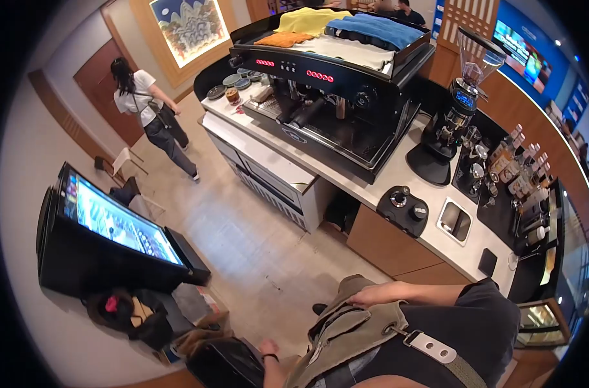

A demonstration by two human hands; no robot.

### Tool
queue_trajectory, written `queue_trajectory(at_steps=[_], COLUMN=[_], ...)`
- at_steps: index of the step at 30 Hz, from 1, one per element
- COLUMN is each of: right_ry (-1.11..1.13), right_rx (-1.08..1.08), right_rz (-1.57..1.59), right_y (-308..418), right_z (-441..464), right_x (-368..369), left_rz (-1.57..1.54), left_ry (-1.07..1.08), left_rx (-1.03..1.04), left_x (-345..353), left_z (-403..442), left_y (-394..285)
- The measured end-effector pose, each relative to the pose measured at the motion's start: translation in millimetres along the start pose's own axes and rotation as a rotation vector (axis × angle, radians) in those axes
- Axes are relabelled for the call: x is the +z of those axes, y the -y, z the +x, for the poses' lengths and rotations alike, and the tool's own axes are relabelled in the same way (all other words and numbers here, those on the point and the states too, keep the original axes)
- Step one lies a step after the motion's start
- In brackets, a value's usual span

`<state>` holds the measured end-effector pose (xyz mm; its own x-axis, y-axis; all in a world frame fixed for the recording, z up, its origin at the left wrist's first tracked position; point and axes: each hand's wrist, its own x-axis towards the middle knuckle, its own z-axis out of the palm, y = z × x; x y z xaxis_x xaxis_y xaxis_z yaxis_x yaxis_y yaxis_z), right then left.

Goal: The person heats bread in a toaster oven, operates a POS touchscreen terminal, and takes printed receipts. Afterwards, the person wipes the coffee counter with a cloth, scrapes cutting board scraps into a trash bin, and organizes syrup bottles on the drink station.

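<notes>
We found R hand on the apron, fingers partly hidden; whether clamped, we couldn't tell. L hand, w/ blk. wristband, was near a blk. object; finger posn. we couldn't tell. Beyond R hand we noted counter, then espresso mach.; farther, past L hand, a person.

Cloths lie atop the espresso machine

Over there it stands on the white counter, a grinder beside it, bottles clustered beyond. Across the floor a screen glows, and 1 person in a white top is mid-stride near the framed picture.
</notes>
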<state>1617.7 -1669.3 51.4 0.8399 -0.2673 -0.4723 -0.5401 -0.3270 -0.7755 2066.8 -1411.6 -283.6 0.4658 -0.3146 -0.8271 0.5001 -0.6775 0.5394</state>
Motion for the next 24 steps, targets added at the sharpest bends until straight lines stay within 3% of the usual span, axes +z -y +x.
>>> queue_trajectory(at_steps=[3, 5, 9, 12, 14, 17, 21, 23, 24], right_ry=[-0.014, -0.029, 0.005, 0.032, 0.103, 0.089, -0.078, -0.123, -0.332], right_rx=[0.051, 0.123, 0.14, 0.109, 0.112, 0.122, 0.115, 0.063, -0.04], right_rz=[0.058, 0.153, 0.349, 0.398, 0.396, 0.392, 0.2, 0.327, 0.533], right_y=[12.3, 29.9, 42.0, 24.6, 21.5, 24.5, 22.0, 35.2, 26.7], right_z=[33.9, 48.3, 98.5, 155.9, 192.4, 222.2, 226.4, 198.2, 184.5], right_x=[-14.1, -29.6, -69.7, -91.9, -124.8, -163.5, -198.7, -246.2, -262.6], left_rz=[0.005, 0.127, 0.385, 0.539, 0.546, 0.278, 0.393, 0.511, 0.574], left_ry=[-0.088, 0.115, 0.497, 0.872, 1.148, 1.094, 1.087, 1.158, 1.2], left_rx=[0.355, 0.303, 0.451, 0.381, 0.397, 0.238, 0.204, 0.232, 0.253], left_x=[3.0, 10.1, 108.0, 151.4, 168.8, 188.6, 214.4, 227.1, 235.0], left_z=[60.9, 84.9, -53.8, -105.2, -86.6, -98.2, -67.7, -51.8, -41.3], left_y=[-127.8, -203.9, -326.0, -336.5, -317.2, -354.9, -411.9, -444.0, -461.3])
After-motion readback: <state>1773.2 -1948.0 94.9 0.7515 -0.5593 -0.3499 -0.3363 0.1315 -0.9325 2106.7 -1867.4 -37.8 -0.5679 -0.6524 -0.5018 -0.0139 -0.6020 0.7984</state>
